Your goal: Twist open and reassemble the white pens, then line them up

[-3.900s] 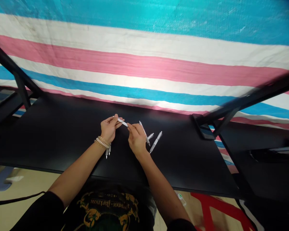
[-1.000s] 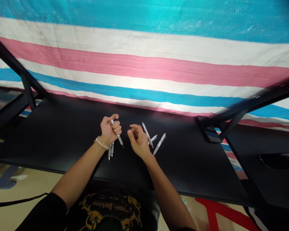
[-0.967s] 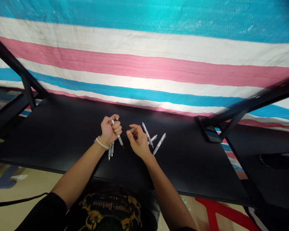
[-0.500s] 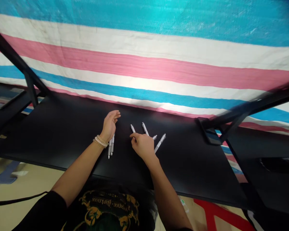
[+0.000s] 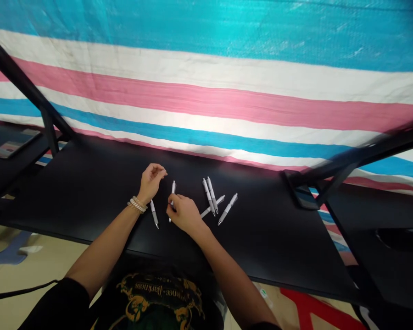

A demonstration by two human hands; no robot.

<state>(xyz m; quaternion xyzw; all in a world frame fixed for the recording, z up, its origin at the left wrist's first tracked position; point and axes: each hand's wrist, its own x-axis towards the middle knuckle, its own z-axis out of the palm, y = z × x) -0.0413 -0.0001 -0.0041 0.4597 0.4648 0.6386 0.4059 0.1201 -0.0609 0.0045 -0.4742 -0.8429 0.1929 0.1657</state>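
Note:
My right hand (image 5: pixel 185 213) is closed round a white and grey pen (image 5: pixel 173 187), whose upper end stands out above my fingers. To its left, my left hand (image 5: pixel 151 181) has loosely curled fingers with nothing visible between them. Another white and grey pen (image 5: pixel 154 214) shows below my left wrist, its top hidden by the wrist. Right of my right hand, two pens (image 5: pixel 209 195) lie side by side across a third pen (image 5: pixel 205 212). One more pen (image 5: pixel 228 209) lies slanted beside them.
These pens are on a black tabletop (image 5: pixel 278 243). Black slanted supports stand at its left (image 5: pixel 48 114) and right (image 5: pixel 344 169) ends. A striped blue, white and pink sheet (image 5: pixel 206 101) hangs behind. A red stool (image 5: pixel 303 307) is below the front edge at right.
My right hand has moved left from the right-hand pens to a pen near my left hand. Two pens now lie together at right. My left hand has shifted slightly left, its fingers more curled.

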